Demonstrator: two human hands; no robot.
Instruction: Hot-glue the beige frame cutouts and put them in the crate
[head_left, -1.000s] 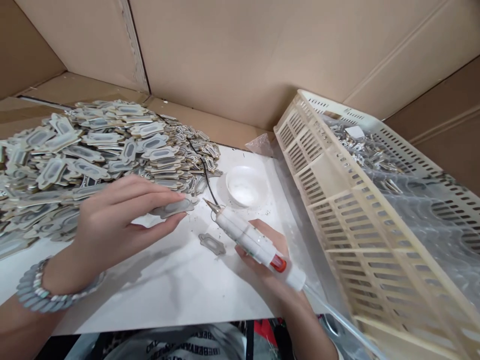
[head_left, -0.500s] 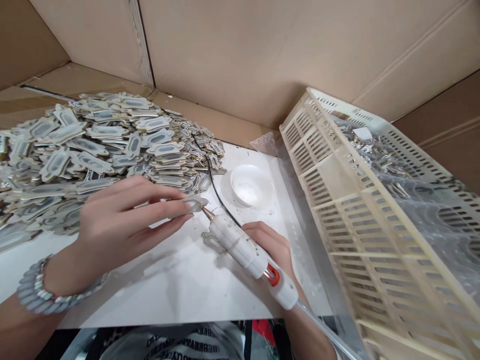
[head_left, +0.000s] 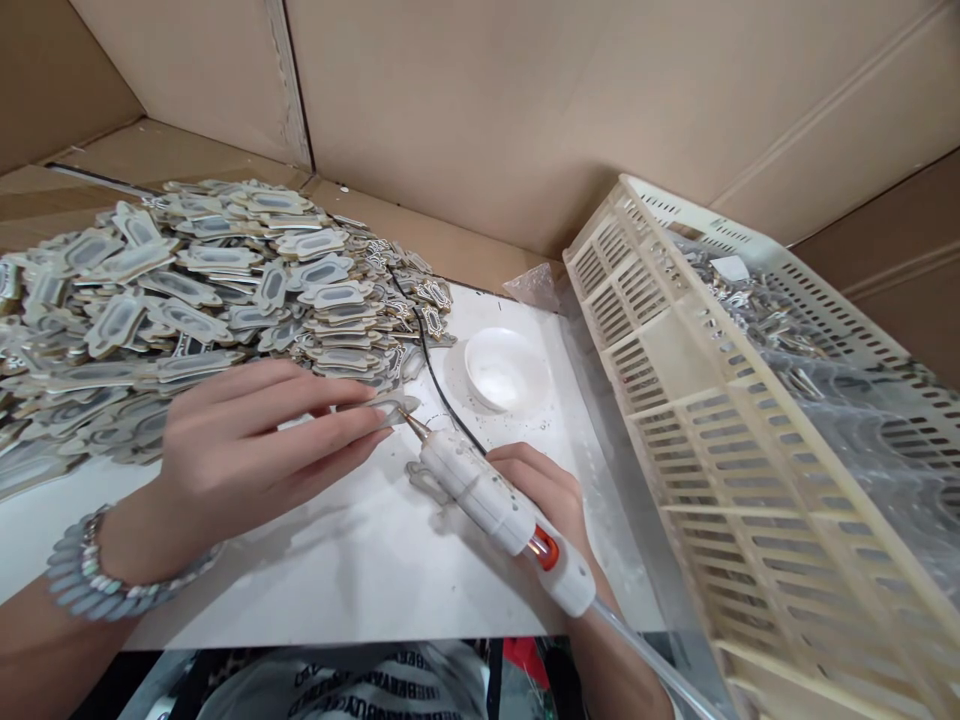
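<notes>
My left hand (head_left: pixel 262 450) pinches a small grey plaque-shaped piece (head_left: pixel 399 408) between its fingertips. In my right hand (head_left: pixel 540 490) is a white hot glue gun (head_left: pixel 487 495), its metal nozzle touching or very near the end of that piece. A clear glue stick (head_left: pixel 645 650) runs out of the gun's back. Most of the right hand's fingers are hidden behind the gun. Another grey piece (head_left: pixel 427 482) lies on the white table just beneath the nozzle end. To the left and beyond my left hand is a large heap of similar pieces (head_left: pixel 195 260).
A white round dish (head_left: pixel 501 370) stands on the white table (head_left: pixel 300 600), with a black cord (head_left: pixel 442 390) passing beside it. A cream slatted plastic crate (head_left: pixel 675 420) on the right holds plastic bags and small metal parts. Cardboard walls (head_left: pixel 465 110) enclose the back.
Both hands, the piece and the glue gun keep nearly the same pose. The whole view has shifted slightly; the nozzle stays at the piece's end.
</notes>
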